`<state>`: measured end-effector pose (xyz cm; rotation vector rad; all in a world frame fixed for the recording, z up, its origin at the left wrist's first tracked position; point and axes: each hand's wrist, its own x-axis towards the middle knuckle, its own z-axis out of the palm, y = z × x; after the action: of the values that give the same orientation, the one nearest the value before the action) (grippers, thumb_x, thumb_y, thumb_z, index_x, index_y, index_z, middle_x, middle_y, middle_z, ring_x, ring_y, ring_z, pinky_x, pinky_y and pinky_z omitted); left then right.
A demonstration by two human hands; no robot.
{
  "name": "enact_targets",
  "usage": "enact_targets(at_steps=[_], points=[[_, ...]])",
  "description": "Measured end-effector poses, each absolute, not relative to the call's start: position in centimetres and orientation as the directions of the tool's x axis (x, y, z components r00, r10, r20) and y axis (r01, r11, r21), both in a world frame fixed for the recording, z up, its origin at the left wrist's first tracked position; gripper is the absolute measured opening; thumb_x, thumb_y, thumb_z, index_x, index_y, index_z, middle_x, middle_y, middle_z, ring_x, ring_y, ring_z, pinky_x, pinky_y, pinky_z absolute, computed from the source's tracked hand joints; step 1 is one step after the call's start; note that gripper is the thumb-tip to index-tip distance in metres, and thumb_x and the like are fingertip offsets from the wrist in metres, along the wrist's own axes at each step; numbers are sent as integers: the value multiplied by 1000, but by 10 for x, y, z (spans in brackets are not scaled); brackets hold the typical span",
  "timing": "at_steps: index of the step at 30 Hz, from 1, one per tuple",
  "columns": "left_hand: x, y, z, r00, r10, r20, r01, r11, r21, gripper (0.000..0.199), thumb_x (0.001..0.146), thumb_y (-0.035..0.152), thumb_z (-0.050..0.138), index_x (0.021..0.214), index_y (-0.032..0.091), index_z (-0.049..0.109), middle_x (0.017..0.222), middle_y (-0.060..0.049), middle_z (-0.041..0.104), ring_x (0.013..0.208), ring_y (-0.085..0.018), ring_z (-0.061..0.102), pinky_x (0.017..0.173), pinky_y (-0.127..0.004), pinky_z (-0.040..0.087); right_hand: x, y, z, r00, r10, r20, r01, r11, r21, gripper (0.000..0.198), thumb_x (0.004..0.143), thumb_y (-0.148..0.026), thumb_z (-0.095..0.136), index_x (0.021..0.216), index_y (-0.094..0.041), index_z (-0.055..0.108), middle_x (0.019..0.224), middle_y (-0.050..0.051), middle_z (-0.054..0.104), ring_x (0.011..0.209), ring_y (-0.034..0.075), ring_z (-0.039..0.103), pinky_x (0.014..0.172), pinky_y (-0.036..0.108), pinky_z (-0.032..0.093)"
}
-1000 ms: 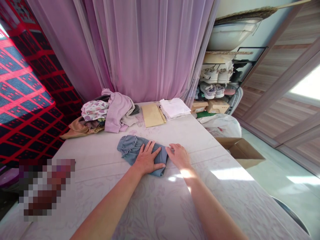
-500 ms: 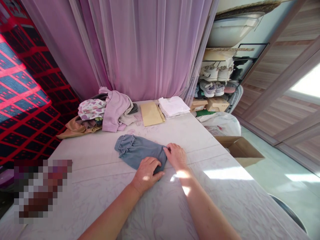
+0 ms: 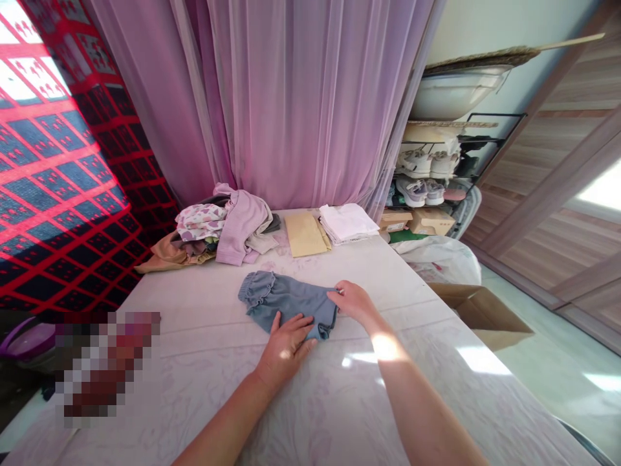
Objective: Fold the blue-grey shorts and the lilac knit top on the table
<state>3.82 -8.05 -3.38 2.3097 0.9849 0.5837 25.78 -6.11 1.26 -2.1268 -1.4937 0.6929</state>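
Observation:
Blue-grey shorts [image 3: 291, 299] with a gathered, frilled elastic waist lie on the table, waist end to the left and leg end to the right. They look folded over lengthwise. My left hand [image 3: 287, 343] rests flat on their near edge with its fingers spread. At the far right corner of the leg end, my right hand [image 3: 353, 301] pinches the hem between thumb and fingers and holds it slightly raised. The near corner of the hem curls up a little.
A heap of unfolded clothes [image 3: 242, 226] lies at the back left of the white patterned table [image 3: 204, 388]. Beside it are a folded yellow cloth [image 3: 305, 235] and a folded white stack [image 3: 348, 223]. An open cardboard box [image 3: 485, 314] stands on the floor at right.
My left hand has flattened and spread its fingers on the shorts. My right hand has pulled the hem corner slightly up and right, and the near hem corner has curled. The camera view has shifted.

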Motion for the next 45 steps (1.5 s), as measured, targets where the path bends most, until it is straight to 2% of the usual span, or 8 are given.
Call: enact_targets(at_steps=[5,15,20,24,29,33,37,45], points=[[32,-71,-24,352,920,172,39,-198,979,41,84,55,58,106,25,75,118,-8,71,120,-29,59,115,-54,26,235,-20,49,211,958,-194,471,-273,-839,41,81,-26,63,120,-17,62,50,-6,60,47,11,58,51,20,42],[-14,-34,-12,-96,955,-281,-489,201,849,37,82,47,67,105,18,66,107,-11,72,97,-21,69,81,-31,55,126,78,55,-2,973,-232,533,-195,-823,21,84,-36,61,76,-19,70,62,1,69,53,15,65,49,20,45],[-32,-30,-16,-187,929,-318,-388,227,893,60,79,40,72,131,23,47,98,-5,66,68,-11,64,59,-22,53,111,70,43,-32,992,-121,487,-90,-869,29,89,-28,52,114,-23,64,87,0,75,58,12,67,61,22,51],[-42,-18,-20,-235,929,-285,-84,273,958,83,79,44,71,146,26,27,102,-7,60,68,-13,62,51,-22,51,130,43,34,124,967,223,591,108,-800,23,89,-26,49,102,-25,68,94,0,75,81,14,68,77,23,49],[-54,-12,-26,-233,967,106,495,24,868,62,80,40,63,135,22,42,120,-12,55,83,-20,64,68,-36,57,166,20,-2,284,940,188,659,-49,-750,24,90,-34,49,93,-22,70,94,4,73,83,16,65,76,26,49],[-41,-37,-23,39,837,547,737,-393,549,37,85,30,55,121,19,56,133,-16,50,119,-30,54,98,-48,47,177,10,-31,212,958,191,617,20,-787,25,88,-38,52,97,-23,71,98,4,73,86,16,66,81,27,49],[-24,-51,-32,405,767,498,727,-600,333,35,85,30,59,118,21,62,128,-12,61,122,-31,53,104,-50,42,174,10,-41,151,968,199,652,54,-756,22,87,-33,55,98,-25,73,100,3,73,90,17,66,83,28,49],[-34,-32,-64,427,800,423,768,-567,297,46,92,23,42,137,15,51,141,-15,54,131,-29,48,108,-49,40,172,30,-35,127,956,264,788,64,-612,27,92,-27,47,96,-24,73,97,5,72,92,17,63,85,26,45]])
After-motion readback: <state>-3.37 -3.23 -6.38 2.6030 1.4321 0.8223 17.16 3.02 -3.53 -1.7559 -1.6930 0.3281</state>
